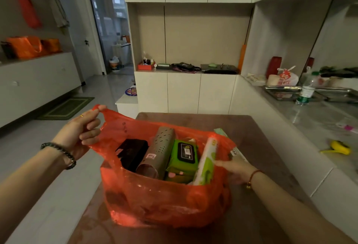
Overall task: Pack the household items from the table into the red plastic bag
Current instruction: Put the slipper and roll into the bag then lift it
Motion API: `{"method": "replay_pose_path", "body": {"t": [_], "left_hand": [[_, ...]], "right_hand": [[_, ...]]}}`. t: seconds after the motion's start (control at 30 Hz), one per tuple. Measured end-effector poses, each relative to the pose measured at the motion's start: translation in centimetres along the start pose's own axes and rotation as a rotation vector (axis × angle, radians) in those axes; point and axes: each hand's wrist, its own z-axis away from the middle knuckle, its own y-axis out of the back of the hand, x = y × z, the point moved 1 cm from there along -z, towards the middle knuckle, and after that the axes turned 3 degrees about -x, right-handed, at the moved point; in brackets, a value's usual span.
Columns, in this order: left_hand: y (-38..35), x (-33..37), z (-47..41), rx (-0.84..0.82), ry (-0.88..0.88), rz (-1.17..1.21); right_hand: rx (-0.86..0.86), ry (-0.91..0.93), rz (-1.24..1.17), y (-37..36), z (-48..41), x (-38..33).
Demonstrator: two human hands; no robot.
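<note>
left hand [81, 129] gripping red bag [164, 203] handle

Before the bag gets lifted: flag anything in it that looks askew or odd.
The tube lies tilted across the black box, its open end over the bag rim. A flat pack juts out the right side. No tears visible.

The left hand [81, 129] is raised at the left, its fingers closed around a pinched fold, a bead bracelet on the wrist. The right hand [235, 170] is held lower, fingers extended, a red cord on its wrist.
</note>
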Motion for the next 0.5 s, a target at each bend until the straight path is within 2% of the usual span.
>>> {"method": "replay_pose_path", "body": {"t": [0.03, 0.1, 0.27, 0.43, 0.5], "left_hand": [[-0.1, 0.0, 0.0, 0.000, -0.004, 0.004], [0.1, -0.1, 0.0, 0.002, -0.006, -0.003], [1.0, -0.2, 0.2, 0.011, 0.006, -0.022], [1.1, 0.2, 0.0, -0.011, -0.011, -0.037], [1.3, 0.2, 0.0, -0.035, -0.026, -0.034]], "right_hand": [[-0.099, -0.049, -0.172, -0.4, -0.6, 0.7], [-0.090, -0.010, -0.323, -0.6, -1.7, 1.5], [0.241, 0.290, -0.296, 2.8, -1.3, -1.8], [0.276, 0.619, -0.220, 4.7, 2.1, -5.2], [0.190, 0.738, -0.141, 4.7, 3.1, -4.7]]}}
